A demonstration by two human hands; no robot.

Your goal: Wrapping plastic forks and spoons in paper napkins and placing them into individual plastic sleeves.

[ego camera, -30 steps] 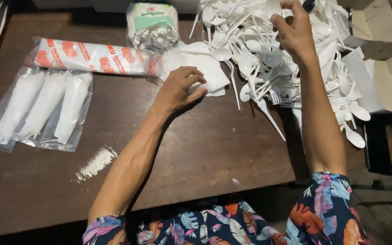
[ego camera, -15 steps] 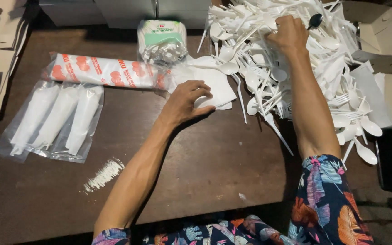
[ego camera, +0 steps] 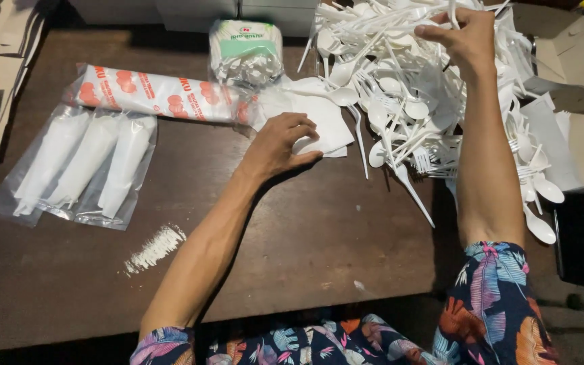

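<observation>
My left hand (ego camera: 280,143) rests with curled fingers on a stack of white paper napkins (ego camera: 313,116) in the middle of the dark wooden table (ego camera: 292,243). Far to the upper right, my right hand (ego camera: 464,40) reaches into a big heap of white plastic spoons and forks (ego camera: 400,88), fingers pinched on a piece of cutlery at the top of the heap. Which piece it is cannot be made out.
A long red-and-white printed packet (ego camera: 157,94) and a clear bag of white rolls (ego camera: 79,165) lie at the left. A green-and-white wrapped pack (ego camera: 246,51) stands at the back. Cardboard boxes (ego camera: 576,61) sit at the right edge. A white bundle of small sticks (ego camera: 153,249) lies near the front.
My right hand has stayed in the cutlery heap, lifting slightly. My left hand has stayed on the napkins. The camera has moved closer and shifted a little.
</observation>
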